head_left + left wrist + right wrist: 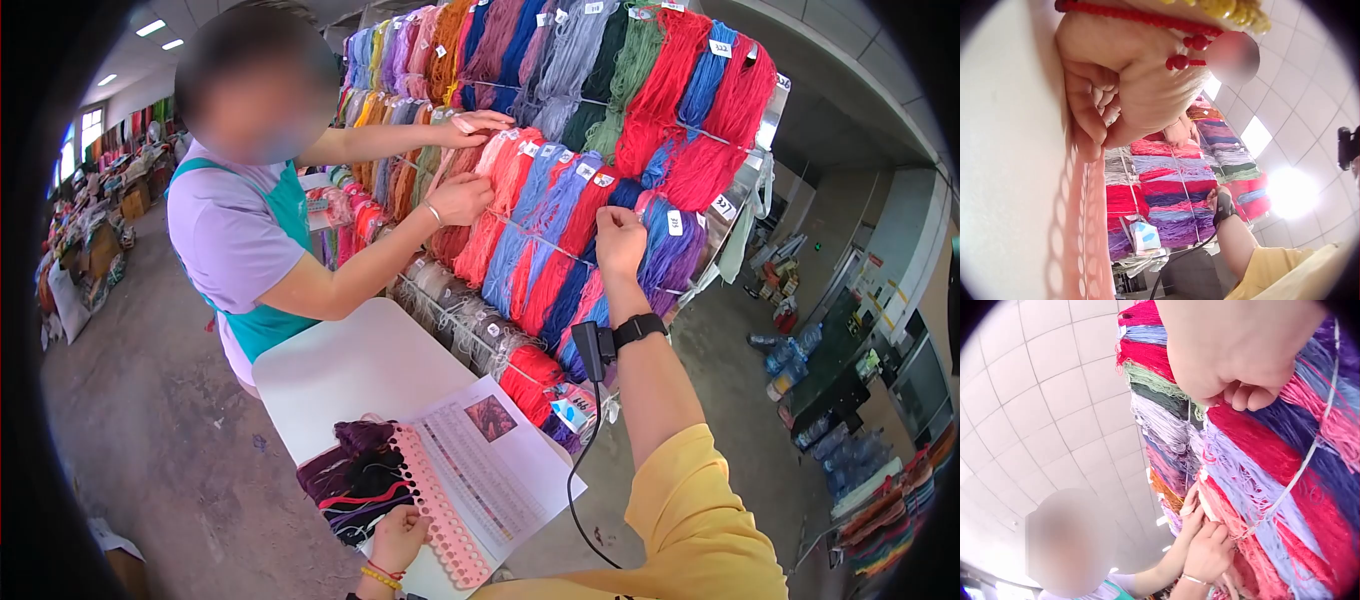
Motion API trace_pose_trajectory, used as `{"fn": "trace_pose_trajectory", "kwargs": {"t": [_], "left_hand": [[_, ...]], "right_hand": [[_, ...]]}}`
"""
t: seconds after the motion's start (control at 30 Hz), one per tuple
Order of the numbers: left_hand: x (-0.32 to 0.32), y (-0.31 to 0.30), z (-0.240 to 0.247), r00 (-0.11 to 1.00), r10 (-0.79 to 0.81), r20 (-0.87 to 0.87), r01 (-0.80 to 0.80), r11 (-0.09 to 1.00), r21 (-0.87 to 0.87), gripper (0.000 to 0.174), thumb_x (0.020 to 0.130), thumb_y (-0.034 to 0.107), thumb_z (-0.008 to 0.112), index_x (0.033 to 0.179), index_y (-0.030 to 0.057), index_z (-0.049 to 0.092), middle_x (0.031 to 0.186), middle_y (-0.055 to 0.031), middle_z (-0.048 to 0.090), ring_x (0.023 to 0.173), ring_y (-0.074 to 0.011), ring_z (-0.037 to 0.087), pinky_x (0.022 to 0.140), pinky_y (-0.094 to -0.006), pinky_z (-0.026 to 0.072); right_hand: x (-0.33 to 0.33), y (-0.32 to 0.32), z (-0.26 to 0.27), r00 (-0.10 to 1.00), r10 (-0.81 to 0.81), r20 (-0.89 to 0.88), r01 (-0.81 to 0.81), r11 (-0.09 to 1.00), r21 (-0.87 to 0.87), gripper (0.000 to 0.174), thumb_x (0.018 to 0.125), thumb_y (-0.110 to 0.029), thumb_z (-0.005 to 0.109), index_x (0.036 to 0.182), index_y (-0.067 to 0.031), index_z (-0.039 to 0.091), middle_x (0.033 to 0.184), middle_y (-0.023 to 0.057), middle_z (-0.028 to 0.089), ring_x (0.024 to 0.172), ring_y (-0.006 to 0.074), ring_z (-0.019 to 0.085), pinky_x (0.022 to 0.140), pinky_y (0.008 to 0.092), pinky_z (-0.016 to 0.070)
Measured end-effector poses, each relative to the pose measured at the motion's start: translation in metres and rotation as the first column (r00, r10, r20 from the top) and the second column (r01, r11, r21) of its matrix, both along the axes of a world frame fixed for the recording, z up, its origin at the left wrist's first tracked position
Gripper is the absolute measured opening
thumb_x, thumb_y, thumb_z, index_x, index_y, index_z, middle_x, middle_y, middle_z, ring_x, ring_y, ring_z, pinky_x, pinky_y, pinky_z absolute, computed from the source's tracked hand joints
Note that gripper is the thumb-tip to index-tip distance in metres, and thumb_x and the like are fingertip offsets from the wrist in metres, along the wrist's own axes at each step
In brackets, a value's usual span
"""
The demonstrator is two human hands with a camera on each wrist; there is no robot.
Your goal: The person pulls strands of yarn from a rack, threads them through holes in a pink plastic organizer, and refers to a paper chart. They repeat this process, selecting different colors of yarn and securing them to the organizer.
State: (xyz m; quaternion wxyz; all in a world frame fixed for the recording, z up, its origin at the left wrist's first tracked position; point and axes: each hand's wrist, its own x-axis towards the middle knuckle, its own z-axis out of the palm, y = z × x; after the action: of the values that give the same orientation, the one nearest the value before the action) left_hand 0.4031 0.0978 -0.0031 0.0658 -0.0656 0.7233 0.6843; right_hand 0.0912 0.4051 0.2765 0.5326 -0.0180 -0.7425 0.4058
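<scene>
My left hand [398, 540] pinches the edge of a pink thread card [440, 510] with a row of holes; in the left wrist view its fingertips [1088, 147] meet at the card's end. Purple, black and red threads [360, 480] hang from the card, which lies over a printed sheet [500, 460] with a small picture. Higher up, my right hand [620, 243] has its fingers curled in front of the hanging yarn skeins, close to a red skein [1254, 437] and a dark blue skein [1291, 431]. I cannot tell whether it grips any strand.
A person in a teal apron [290, 205] stands at the left, both hands on pink skeins [490, 165]. The tiered rack carries many numbered skeins behind white cords [540, 238]. A white table [340, 350] stands below; a black cable [575, 490] hangs from my right wrist.
</scene>
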Motion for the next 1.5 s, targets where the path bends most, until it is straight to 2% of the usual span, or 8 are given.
{"fn": "trace_pose_trajectory", "kwargs": {"t": [0.13, 0.37, 0.53, 0.9, 1.13, 1.2, 1.3, 1.5], "left_hand": [[0.000, -0.001, -0.001, 1.000, -0.007, -0.020, 0.008, 0.999, 0.035, 0.022, 0.079, 0.008, 0.063, 0.092, -0.0071, 0.054, 0.070, -0.0089, 0.060, 0.059, -0.0123, 0.061, 0.052, -0.0230, 0.0501], [0.001, -0.001, 0.002, 0.998, -0.029, -0.054, 0.025, 0.997, -0.070, 0.023, 0.079, 0.009, 0.063, 0.092, -0.0075, 0.053, 0.070, -0.0096, 0.060, 0.058, -0.0127, 0.061, 0.052, -0.0236, 0.0502], [0.001, 0.001, -0.003, 0.998, -0.013, -0.061, 0.009, 0.997, -0.072, 0.023, 0.079, 0.008, 0.063, 0.092, -0.0073, 0.053, 0.069, -0.0094, 0.059, 0.058, -0.0131, 0.061, 0.051, -0.0240, 0.0505], [-0.002, 0.001, 0.000, 1.000, 0.010, -0.007, -0.011, 0.999, -0.033, 0.019, 0.077, 0.006, 0.063, 0.089, -0.0062, 0.054, 0.066, -0.0072, 0.059, 0.054, -0.0121, 0.059, 0.049, -0.0229, 0.0471], [-0.004, 0.003, 0.008, 0.999, 0.019, 0.037, -0.018, 0.999, -0.031, 0.020, 0.077, 0.007, 0.062, 0.091, -0.0064, 0.053, 0.063, -0.0072, 0.059, 0.052, -0.0116, 0.058, 0.046, -0.0225, 0.0445], [-0.006, 0.003, 0.008, 0.999, 0.033, 0.035, -0.032, 0.999, -0.019, 0.021, 0.078, 0.007, 0.060, 0.093, -0.0060, 0.053, 0.064, -0.0071, 0.058, 0.051, -0.0119, 0.057, 0.045, -0.0221, 0.0430], [-0.008, 0.002, 0.001, 0.998, 0.044, 0.037, -0.045, 0.999, 0.020, 0.019, 0.080, 0.007, 0.057, 0.093, -0.0056, 0.053, 0.064, -0.0065, 0.058, 0.051, -0.0112, 0.055, 0.045, -0.0222, 0.0421], [-0.011, 0.005, 0.006, 0.997, 0.057, 0.049, -0.060, 0.996, 0.073, 0.017, 0.080, 0.004, 0.056, 0.094, -0.0059, 0.053, 0.073, -0.0068, 0.059, 0.059, -0.0102, 0.056, 0.049, -0.0215, 0.0430]], "right_hand": [[0.023, -0.019, 0.028, 0.935, 0.349, 0.059, -0.288, 0.847, -0.446, 0.020, 0.075, -0.018, 0.058, 0.078, 0.0000, 0.066, 0.073, 0.0168, 0.064, 0.055, 0.0227, 0.062, 0.059, 0.0333, 0.0499], [0.041, -0.011, 0.059, 0.876, -0.446, 0.185, 0.220, 0.709, 0.670, 0.022, 0.080, -0.019, 0.051, 0.092, -0.0012, 0.056, 0.077, 0.0186, 0.062, 0.070, 0.0343, 0.063, 0.066, 0.0436, 0.0506], [0.053, 0.000, 0.034, 0.993, -0.095, 0.068, -0.005, 0.547, 0.837, 0.011, 0.080, -0.008, 0.049, 0.089, -0.0027, 0.054, 0.108, 0.0131, 0.053, 0.077, 0.0359, 0.059, 0.071, 0.0442, 0.0491], [0.246, 0.061, -0.178, 0.724, 0.438, 0.533, -0.580, 0.805, 0.127, 0.004, 0.086, -0.006, 0.054, 0.087, -0.0020, 0.054, 0.078, 0.0035, 0.058, 0.070, 0.0103, 0.055, 0.063, 0.0251, 0.0466], [0.460, 0.253, -0.436, -0.284, -0.589, 0.757, -0.884, 0.466, 0.031, 0.020, 0.077, -0.022, 0.057, 0.080, -0.0035, 0.065, 0.084, 0.0109, 0.066, 0.077, 0.0254, 0.064, 0.069, 0.0371, 0.0496], [0.465, 0.307, -0.443, -0.375, -0.280, 0.884, -0.270, 0.945, 0.185, 0.018, 0.075, -0.019, 0.057, 0.071, -0.0031, 0.065, 0.078, 0.0136, 0.065, 0.076, 0.0285, 0.063, 0.068, 0.0383, 0.0500], [0.398, 0.282, -0.332, 0.586, -0.523, 0.619, 0.282, 0.848, 0.449, 0.018, 0.081, -0.013, 0.051, 0.069, -0.0010, 0.057, 0.056, 0.0133, 0.053, 0.051, 0.0237, 0.052, 0.048, 0.0363, 0.0416], [0.267, 0.048, -0.203, 0.709, 0.418, 0.568, -0.385, 0.904, -0.185, 0.014, 0.086, -0.006, 0.052, 0.099, -0.0003, 0.056, 0.076, 0.0031, 0.058, 0.069, 0.0102, 0.058, 0.062, 0.0240, 0.0480]]}}
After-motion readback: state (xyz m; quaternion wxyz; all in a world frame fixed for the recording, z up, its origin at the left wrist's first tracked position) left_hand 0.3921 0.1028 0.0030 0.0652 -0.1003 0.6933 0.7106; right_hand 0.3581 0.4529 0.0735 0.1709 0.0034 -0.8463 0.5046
